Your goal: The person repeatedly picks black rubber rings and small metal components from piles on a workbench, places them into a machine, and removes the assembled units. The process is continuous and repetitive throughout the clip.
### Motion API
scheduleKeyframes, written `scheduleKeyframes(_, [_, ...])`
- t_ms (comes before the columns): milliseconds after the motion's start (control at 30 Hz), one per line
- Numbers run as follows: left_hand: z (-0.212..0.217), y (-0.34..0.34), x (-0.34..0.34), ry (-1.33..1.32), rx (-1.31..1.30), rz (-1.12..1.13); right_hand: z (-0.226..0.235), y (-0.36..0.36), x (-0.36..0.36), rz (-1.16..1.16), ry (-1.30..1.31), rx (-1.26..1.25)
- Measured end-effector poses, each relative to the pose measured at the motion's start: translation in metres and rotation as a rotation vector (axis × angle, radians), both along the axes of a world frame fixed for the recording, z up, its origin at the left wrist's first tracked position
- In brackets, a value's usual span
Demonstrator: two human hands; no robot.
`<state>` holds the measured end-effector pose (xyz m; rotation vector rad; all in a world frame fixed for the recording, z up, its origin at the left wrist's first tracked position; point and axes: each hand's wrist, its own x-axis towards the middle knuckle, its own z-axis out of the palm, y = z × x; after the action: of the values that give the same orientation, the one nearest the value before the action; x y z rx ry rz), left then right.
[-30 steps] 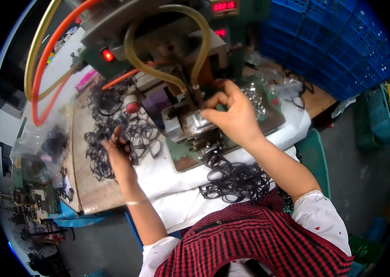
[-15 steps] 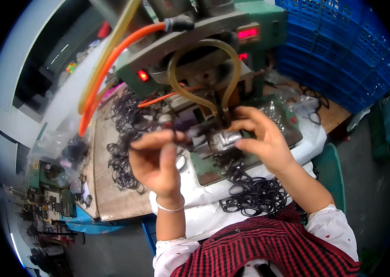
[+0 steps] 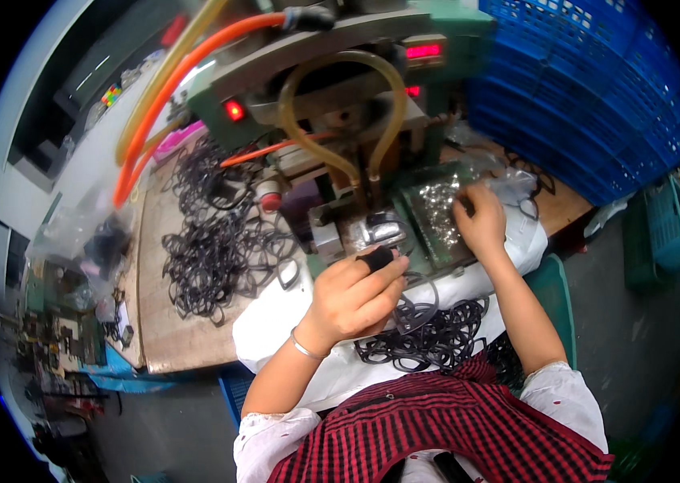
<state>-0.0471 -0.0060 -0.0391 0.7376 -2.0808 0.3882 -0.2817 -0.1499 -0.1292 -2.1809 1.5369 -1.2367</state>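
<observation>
Since the earlier frame, the right hand (image 3: 483,221) has left the machine (image 3: 462,36) for the metal bits (image 3: 439,197), right of centre, fingertips bunched; the left hand (image 3: 354,298), centre, has curled fingers, pinch unclear. Black loops (image 3: 207,258) remain centre-left and lower centre; finished ones cannot be told apart.

Wooden workbench (image 3: 167,342) under a heap of black loops (image 3: 203,258) and white sheeting (image 3: 272,314)
</observation>
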Motion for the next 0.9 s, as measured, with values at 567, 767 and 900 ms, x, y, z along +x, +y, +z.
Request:
scheduleKeyframes(567, [-0.091,0.009,0.074,0.623,0.375,0.885,0.002,0.018,0.029,0.226,-0.452,0.262])
scheduleKeyframes(767, [-0.071,-0.051,0.136,0.614,0.509,0.82,0.006,0.008,0.029,0.182,-0.458,0.318])
scheduleKeyframes(900, [-0.039,-0.001,0.157,0.68,0.145,0.806,-0.008,0.036,-0.018,0.048,-0.359,0.165])
